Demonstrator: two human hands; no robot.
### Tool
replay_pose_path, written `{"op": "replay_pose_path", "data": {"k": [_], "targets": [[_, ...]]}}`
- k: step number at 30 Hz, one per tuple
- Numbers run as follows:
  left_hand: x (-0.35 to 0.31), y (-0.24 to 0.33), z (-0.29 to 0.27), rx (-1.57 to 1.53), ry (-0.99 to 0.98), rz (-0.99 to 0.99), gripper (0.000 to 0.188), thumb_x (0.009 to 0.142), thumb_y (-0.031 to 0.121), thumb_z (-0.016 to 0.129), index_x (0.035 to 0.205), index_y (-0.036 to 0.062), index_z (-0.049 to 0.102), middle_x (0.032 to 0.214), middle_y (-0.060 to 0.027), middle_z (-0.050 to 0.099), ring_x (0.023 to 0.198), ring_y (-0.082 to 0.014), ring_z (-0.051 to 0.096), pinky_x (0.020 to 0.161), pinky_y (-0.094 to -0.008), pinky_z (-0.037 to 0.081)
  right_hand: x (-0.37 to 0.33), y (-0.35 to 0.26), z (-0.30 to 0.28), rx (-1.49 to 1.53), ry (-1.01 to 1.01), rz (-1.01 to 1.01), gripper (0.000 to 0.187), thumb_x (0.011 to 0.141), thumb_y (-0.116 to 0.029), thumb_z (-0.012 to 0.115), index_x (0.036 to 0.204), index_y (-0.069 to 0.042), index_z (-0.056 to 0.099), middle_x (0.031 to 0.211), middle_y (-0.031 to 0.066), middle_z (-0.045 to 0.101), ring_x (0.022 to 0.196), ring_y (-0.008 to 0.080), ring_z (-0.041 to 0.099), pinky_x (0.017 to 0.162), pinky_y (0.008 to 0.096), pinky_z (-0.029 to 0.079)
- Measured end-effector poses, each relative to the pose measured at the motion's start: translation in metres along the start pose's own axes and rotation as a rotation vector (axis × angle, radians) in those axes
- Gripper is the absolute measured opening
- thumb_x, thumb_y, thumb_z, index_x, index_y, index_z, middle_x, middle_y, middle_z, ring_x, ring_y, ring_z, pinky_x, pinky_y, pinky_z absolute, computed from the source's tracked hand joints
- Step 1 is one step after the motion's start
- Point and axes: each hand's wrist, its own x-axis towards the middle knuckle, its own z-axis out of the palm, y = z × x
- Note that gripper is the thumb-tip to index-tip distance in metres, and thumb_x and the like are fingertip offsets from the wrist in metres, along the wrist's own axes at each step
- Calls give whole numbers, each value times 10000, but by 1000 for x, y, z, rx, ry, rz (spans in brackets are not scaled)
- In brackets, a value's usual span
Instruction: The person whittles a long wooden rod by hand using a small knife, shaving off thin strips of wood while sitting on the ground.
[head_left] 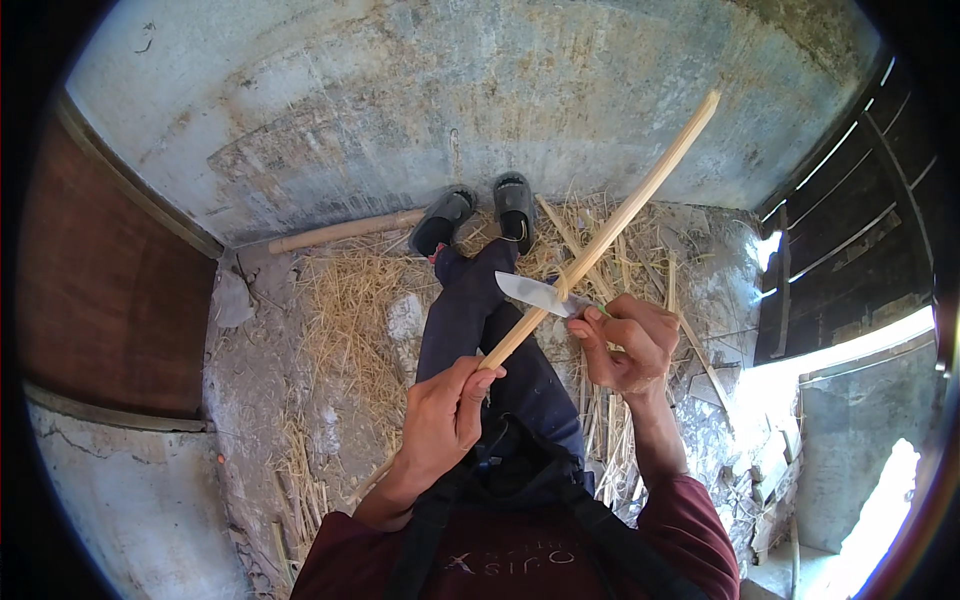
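Observation:
A long pale strip of split wood or bamboo (640,198) slants from my lap up to the far right. My left hand (443,415) is closed round its near end, thumb along the top. In my right hand (630,345) is a knife (530,292), its handle mostly hidden by my fingers with a bit of green showing. The blade lies across the strip and points left. Where blade and strip meet, a small raised curl of wood (563,287) shows. My outstretched legs in dark trousers (462,310) are beneath the strip.
Straw and shavings (350,310) litter the floor round my legs. A round pole (345,231) lies along the foot of the stained wall (400,110). My dark clogs (513,195) are near that wall. A brown panel (110,270) stands left, dark slatted boards (850,230) right.

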Motion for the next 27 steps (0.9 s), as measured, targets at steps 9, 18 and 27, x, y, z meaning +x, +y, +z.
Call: {"op": "replay_pose_path", "data": {"k": [9,18,27], "targets": [[-11,-9,-1,26,49,-23,232,1110,158,589,1042,3,746,586,-30,484,514,-99,465,504,-289,364,-7,34,-4,-155,81,0,246,858,-90,872,789,-80,637,603,29,568,465,128,502,423,321,355],[-25,-25,-3,-23,-21,-194,294,1134,200,536,1030,6,731,572,-4,419,510,-74,399,505,-287,301,-9,107,-33,208,295,674,182,1070,-217,690,978,-102,583,642,-63,488,581,38,370,547,234,259],[-19,-40,0,-201,-182,-234,344,1170,233,467,1085,-1,704,597,33,411,524,-57,374,517,-265,295,-15,53,13,914,286,1021,384,1054,-247,706,1367,-62,585,687,-84,424,553,18,333,499,215,224]]}}
